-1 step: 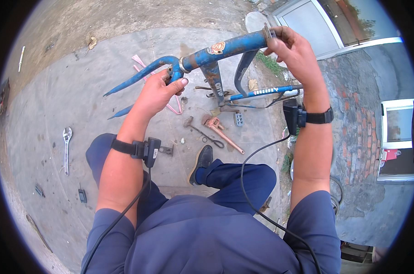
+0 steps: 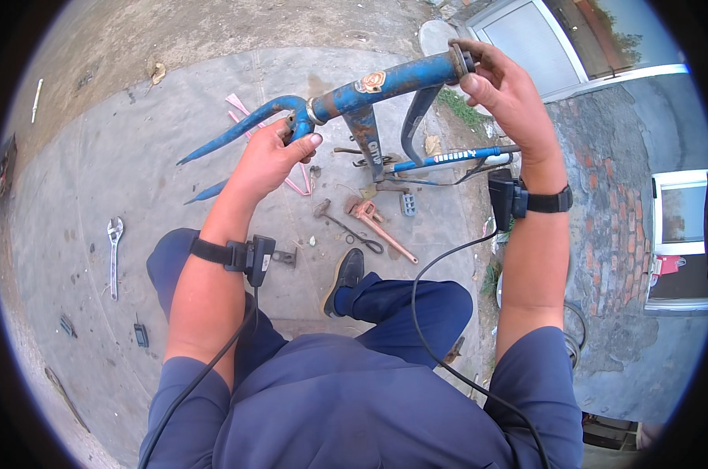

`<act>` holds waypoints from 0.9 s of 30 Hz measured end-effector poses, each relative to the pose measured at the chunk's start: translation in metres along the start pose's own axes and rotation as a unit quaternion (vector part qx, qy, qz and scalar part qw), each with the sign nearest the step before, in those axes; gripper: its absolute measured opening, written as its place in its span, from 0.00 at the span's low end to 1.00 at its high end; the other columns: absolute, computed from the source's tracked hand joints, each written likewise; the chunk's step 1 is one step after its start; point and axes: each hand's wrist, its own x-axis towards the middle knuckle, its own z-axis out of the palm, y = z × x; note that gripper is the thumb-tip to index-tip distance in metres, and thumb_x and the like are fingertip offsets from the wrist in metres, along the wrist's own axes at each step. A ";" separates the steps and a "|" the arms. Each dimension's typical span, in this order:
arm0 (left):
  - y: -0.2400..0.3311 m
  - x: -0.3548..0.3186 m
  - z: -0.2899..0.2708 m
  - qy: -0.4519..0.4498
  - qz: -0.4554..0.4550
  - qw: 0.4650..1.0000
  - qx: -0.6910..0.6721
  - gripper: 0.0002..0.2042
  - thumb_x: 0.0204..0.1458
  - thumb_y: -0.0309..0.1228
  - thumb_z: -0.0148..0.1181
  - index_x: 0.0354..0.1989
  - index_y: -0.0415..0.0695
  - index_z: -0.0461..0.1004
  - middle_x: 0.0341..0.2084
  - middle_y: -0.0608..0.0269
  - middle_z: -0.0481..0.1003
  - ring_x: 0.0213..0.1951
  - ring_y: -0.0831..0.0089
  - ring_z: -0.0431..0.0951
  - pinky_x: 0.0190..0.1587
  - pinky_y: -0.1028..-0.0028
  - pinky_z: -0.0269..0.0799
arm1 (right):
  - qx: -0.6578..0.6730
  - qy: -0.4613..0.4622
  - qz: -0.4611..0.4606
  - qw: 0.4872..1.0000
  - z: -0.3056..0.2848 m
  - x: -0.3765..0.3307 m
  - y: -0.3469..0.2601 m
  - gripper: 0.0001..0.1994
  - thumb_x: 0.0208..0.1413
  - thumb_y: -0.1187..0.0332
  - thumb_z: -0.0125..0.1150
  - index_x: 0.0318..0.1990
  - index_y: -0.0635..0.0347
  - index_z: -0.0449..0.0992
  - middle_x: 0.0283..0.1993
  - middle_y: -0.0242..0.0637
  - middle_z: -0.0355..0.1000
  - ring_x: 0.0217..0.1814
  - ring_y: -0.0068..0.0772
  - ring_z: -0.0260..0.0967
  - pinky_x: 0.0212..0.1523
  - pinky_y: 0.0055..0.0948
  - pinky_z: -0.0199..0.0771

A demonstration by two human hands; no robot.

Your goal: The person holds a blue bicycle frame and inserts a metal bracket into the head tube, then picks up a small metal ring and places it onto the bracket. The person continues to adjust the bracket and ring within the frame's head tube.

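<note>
A worn blue bicycle frame (image 2: 416, 76) stands in front of me, its rusty head tube lying nearly level. From the head tube's left end sticks out a blue fork (image 2: 244, 123), its two legs pointing left. My left hand (image 2: 280, 148) is closed around the fork crown, thumb along the near side. At the tube's right end, my right hand (image 2: 502, 86) has thumb and fingertips curled around a dark headset nut (image 2: 468, 62). The palm stays off the tube. Below, the frame's lower blue tube (image 2: 448, 157) runs right.
On the concrete lie a pipe wrench (image 2: 381, 227), a hammer (image 2: 323, 208), a pedal (image 2: 408, 205) and, farther left, an adjustable wrench (image 2: 114, 258). A pink strap (image 2: 298, 184) lies beneath the fork. A brick wall (image 2: 616, 219) stands at the right. Cables run from both wrist devices.
My right hand's fingers have spread and shifted slightly right, showing more of the dark nut at the tube end. The left hand and the fork have stayed in place.
</note>
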 end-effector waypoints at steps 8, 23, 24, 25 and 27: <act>-0.001 0.000 -0.001 -0.001 -0.001 1.000 -0.002 0.14 0.62 0.35 0.66 0.48 0.39 0.75 0.33 0.67 0.76 0.37 0.77 0.75 0.43 0.72 0.73 | -0.047 -0.002 0.050 0.998 -0.002 0.004 -0.005 0.31 0.59 0.55 0.74 0.64 0.63 0.73 0.45 0.33 0.78 0.48 0.25 0.74 0.48 0.27 0.76; -0.007 0.002 -0.001 0.017 0.023 1.000 0.003 0.15 0.59 0.41 0.69 0.39 0.40 0.77 0.29 0.65 0.79 0.34 0.76 0.78 0.41 0.71 0.74 | -0.039 0.029 0.000 0.999 0.005 0.002 -0.001 0.30 0.59 0.53 0.73 0.61 0.65 0.74 0.45 0.36 0.78 0.46 0.23 0.75 0.46 0.24 0.76; -0.007 0.002 -0.001 0.020 0.022 1.000 0.003 0.15 0.59 0.41 0.69 0.39 0.40 0.77 0.29 0.65 0.79 0.34 0.76 0.78 0.41 0.71 0.74 | -0.003 0.015 -0.041 0.999 0.007 0.000 -0.001 0.32 0.59 0.51 0.73 0.61 0.67 0.74 0.45 0.37 0.79 0.45 0.24 0.75 0.45 0.24 0.76; -0.007 0.002 0.000 0.022 0.021 1.000 0.003 0.15 0.59 0.41 0.69 0.39 0.40 0.77 0.29 0.65 0.79 0.33 0.76 0.78 0.41 0.71 0.74 | 0.026 0.008 -0.069 0.997 0.008 -0.002 -0.001 0.33 0.58 0.48 0.73 0.60 0.68 0.74 0.44 0.38 0.79 0.44 0.24 0.76 0.44 0.25 0.76; -0.007 0.002 0.000 0.017 0.012 1.000 0.004 0.15 0.60 0.39 0.68 0.43 0.40 0.76 0.30 0.66 0.78 0.35 0.77 0.77 0.42 0.71 0.74 | 0.036 -0.008 -0.069 0.997 0.008 -0.003 -0.001 0.36 0.57 0.46 0.73 0.60 0.69 0.73 0.45 0.40 0.78 0.45 0.25 0.76 0.44 0.26 0.77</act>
